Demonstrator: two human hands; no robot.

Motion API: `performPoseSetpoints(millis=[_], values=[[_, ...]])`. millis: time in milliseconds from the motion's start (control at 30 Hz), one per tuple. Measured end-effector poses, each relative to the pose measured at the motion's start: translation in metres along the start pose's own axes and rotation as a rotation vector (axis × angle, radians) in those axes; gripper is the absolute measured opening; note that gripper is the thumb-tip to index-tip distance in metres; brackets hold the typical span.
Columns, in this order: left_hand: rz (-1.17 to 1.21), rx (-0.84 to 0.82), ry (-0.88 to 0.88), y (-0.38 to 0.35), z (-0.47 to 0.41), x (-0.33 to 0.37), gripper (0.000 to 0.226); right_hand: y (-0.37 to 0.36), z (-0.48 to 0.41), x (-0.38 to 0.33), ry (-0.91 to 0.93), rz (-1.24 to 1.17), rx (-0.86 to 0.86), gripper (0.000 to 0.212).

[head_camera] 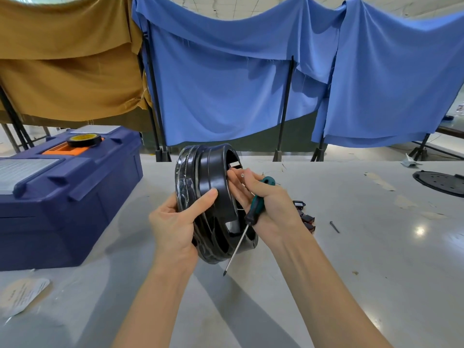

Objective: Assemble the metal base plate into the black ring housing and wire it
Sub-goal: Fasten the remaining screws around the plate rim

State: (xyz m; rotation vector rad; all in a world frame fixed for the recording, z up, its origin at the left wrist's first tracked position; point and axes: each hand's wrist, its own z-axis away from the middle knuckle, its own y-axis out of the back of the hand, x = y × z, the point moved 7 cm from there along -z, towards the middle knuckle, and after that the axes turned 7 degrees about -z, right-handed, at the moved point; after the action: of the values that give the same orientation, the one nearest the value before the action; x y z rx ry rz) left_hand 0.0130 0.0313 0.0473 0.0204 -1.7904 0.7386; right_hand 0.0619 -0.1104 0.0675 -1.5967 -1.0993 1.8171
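Little seems done: the left hand's [175, 222] grip closes round the black ring housing [208, 172], held on edge over the tabletop [376, 247], the right hand [271, 199] clasps a screwdriver [256, 204] and pinches a screw [242, 175] at its rim, while a dark perforated plate [442, 183], probably the base, lies well apart.

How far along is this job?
Early, it seems. Nothing looks finished. The left hand holds the black ring on edge; the right hand grips a screwdriver and pinches a small screw at the rim. Still to come: a round plate with holes lies apart on the table, and no wiring shows.
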Motion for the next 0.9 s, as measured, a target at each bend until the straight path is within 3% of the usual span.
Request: performPoseSetpoints(millis=[167,300,533,767,900], values=[[-0.01,0.003,-0.017,-0.003,0.004,0.0,0.022,0.005,0.002,0.004,0.016,0.235,0.138,0.028],[-0.019,-0.004,-0.031,-0.009,0.006,-0.001,0.022,0.006,0.004,0.003,0.059,0.301,0.181,0.009],[-0.029,0.006,-0.05,-0.015,0.008,-0.001,0.027,0.006,0.008,-0.006,0.166,0.311,0.169,0.01],[-0.06,0.046,-0.045,-0.02,0.009,-0.004,0.021,0.006,0.015,-0.013,0.403,0.575,0.188,0.031],[-0.045,0.052,-0.06,-0.024,0.011,-0.005,0.019,0.006,0.021,-0.015,0.552,0.644,0.211,0.023]])
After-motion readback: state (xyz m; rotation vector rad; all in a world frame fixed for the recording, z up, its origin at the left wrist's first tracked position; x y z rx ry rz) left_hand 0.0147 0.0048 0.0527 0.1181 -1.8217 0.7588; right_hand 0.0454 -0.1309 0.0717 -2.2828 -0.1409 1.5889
